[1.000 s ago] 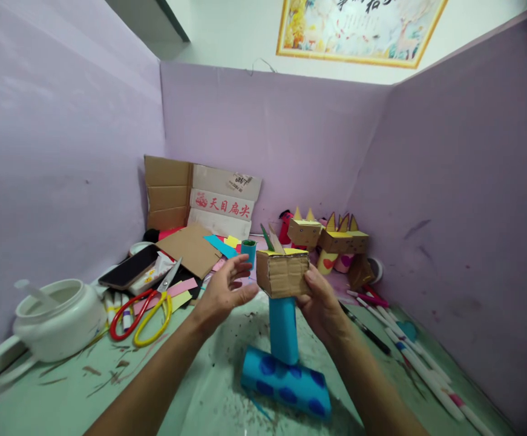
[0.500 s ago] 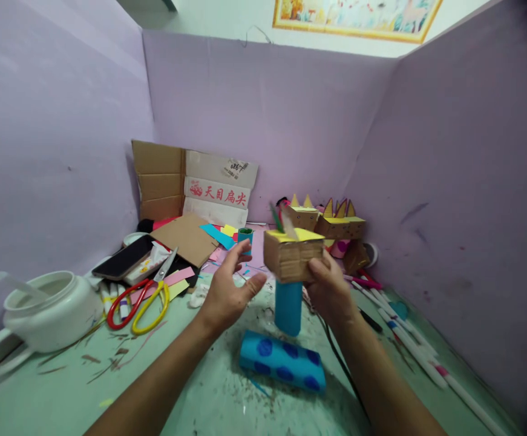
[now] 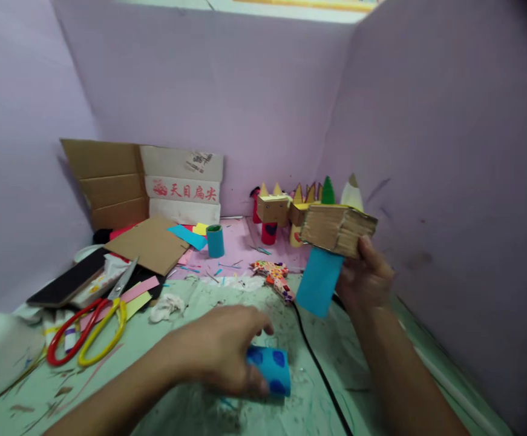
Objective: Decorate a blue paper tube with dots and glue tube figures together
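My right hand [image 3: 367,275] grips a cardboard box piece [image 3: 336,230], raised and tilted at the right. On its yellow-topped upper side stand a green pointed shape [image 3: 328,191] and a whitish one [image 3: 352,194]. A plain blue paper tube [image 3: 320,281] extends below the box. Low over the table, my left hand [image 3: 227,348] reaches across a blue roll with dark blue spots [image 3: 279,370]. Its thumb and fingers are apart on either side of the roll, whose left end is hidden. Contact is unclear.
Behind the hands lies a flower-patterned glue gun [image 3: 272,275] with a black cord [image 3: 317,363]. Red-and-yellow scissors [image 3: 88,330], a white pot [image 3: 0,357] and cardboard sheets [image 3: 154,242] are at left. Finished-looking box figures [image 3: 272,212] and a small blue tube [image 3: 215,241] stand farther back.
The view has shifted right. My right hand has moved right with the box piece and tilted it. My left hand has come down from beside the box to the spotted roll.
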`<state>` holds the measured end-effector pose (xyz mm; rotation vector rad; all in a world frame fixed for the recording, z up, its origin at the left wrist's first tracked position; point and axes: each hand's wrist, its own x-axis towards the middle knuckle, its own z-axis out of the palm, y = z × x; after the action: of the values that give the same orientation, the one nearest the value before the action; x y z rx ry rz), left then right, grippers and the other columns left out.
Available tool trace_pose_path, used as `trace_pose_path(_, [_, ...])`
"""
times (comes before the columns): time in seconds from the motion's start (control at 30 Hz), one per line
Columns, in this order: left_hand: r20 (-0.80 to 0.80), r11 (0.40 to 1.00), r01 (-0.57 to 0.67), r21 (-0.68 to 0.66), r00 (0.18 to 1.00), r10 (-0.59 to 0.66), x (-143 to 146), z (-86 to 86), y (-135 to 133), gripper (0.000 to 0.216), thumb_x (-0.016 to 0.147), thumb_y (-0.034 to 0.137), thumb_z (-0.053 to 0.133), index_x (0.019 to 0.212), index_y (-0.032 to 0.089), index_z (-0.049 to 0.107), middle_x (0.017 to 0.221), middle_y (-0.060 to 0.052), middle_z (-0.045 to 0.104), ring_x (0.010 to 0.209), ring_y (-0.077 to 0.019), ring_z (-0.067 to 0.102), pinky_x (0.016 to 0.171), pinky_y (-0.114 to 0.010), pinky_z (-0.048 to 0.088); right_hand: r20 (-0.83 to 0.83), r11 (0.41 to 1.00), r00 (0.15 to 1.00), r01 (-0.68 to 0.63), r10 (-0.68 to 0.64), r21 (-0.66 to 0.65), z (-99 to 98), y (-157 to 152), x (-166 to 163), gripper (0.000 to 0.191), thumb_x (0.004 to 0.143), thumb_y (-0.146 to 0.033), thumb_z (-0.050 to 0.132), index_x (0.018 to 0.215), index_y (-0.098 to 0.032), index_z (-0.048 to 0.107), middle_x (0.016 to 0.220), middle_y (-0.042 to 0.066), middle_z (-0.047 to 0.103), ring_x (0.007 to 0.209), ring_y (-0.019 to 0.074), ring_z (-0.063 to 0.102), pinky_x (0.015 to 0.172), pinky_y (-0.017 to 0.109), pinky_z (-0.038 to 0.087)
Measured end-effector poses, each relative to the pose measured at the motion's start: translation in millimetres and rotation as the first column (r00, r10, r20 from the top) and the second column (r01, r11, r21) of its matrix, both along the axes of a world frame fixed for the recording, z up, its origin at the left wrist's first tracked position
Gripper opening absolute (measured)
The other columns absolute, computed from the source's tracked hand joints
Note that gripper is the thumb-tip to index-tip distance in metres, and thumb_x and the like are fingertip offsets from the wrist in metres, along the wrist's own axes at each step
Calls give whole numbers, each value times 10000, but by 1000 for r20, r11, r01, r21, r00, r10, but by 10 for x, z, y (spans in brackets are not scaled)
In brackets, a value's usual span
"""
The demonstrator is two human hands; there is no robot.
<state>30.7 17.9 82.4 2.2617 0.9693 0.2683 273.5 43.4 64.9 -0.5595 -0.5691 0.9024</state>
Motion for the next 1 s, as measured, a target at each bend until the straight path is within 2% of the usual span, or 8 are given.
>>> trace_pose_path(0.13, [6,999,22,32,1000,-22,-106,-250,-234,676,543,327,784,1206,275,657,1124,-109,681,1006,-349,596,931,-456,391,-16,998,998,-64,63,-15,27,-17,-52,353,660,-245,647,1010,-223,680,887,26,769,960,289,713,829,444,584])
trace_pose_path(0.23, [-35,1000,-8,19,999,8,-118,-381,-263,575,601,248,693,1174,253,654,1110,-104,673,1025,-342,575,971,-468,340,23,991,990,-136,137,-17,26,-21,-141,439,606,-219,658,1045,-207,670,928,42,766,1000,301,693,846,439,573])
trace_pose_path(0.4, [-181,997,-71,38,980,77,-157,-301,-208,571,584,94,560,1140,207,628,1130,-87,652,1022,-308,557,936,-452,371,168,985,970,-172,174,-26,-25,134,-313,468,550,-247,726,1014,-200,680,967,62,763,1058,323,655,889,442,539])
trace_pose_path(0.57, [-181,976,-144,161,968,172,-336,-326,-126,667,601,71,527,1255,204,552,1241,-94,610,1135,-303,518,1008,-471,348,371,990,918,-141,137,-15,5,532,-556,563,519,-264,802,1064,-214,667,1122,67,725,1123,310,619,975,450,477])
trace_pose_path(0.7, [-169,949,-195,249,956,240,-404,-418,-59,646,601,51,518,1227,204,569,1200,-90,630,1095,-294,542,1006,-488,358,457,998,889,29,3,-63,0,909,-835,735,481,-335,843,1155,-172,600,1204,126,675,1138,302,603,1002,449,450])
trace_pose_path(0.8, [-197,933,-192,303,946,259,-390,-532,-15,664,585,58,555,1234,198,575,1169,-96,648,1058,-300,566,997,-500,372,511,969,852,210,-116,-129,2,1149,-1052,804,475,-401,826,1183,-129,559,1233,178,642,1115,307,610,978,441,466])
trace_pose_path(0.87, [-236,929,-165,331,939,251,-372,-650,18,678,587,90,610,1256,188,575,1154,-109,661,1048,-320,581,982,-508,389,614,926,765,350,-195,-143,60,1276,-1168,801,511,-422,807,1207,-126,544,1243,181,632,1119,306,605,970,436,468])
trace_pose_path(1.0, [-254,896,-78,438,945,207,-368,-941,93,599,689,170,655,1282,207,578,1089,-113,695,996,-320,621,944,-492,423,822,816,489,576,-292,-53,351,1497,-1300,770,576,-423,782,1244,-135,529,1253,163,616,1171,315,563,1009,445,429])
